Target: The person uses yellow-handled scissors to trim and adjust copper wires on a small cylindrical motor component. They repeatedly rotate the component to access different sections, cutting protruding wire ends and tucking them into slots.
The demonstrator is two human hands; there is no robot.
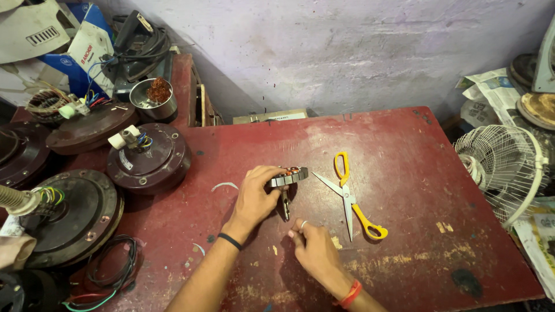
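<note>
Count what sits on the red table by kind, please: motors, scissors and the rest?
Round brown fan motors: 4
Yellow-handled scissors: 1
Small stator under the left hand: 1
Metal tin of copper wire: 1
Total: 7

Worn red worktable [404, 173] against a rough, pale violet plastered wall [347, 46], in soft daylight

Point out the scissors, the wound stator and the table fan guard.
scissors [349, 199]: head view, at the pivot.
wound stator [289, 177]: head view, outer rim.
table fan guard [502, 167]: head view, wire grille.
</note>
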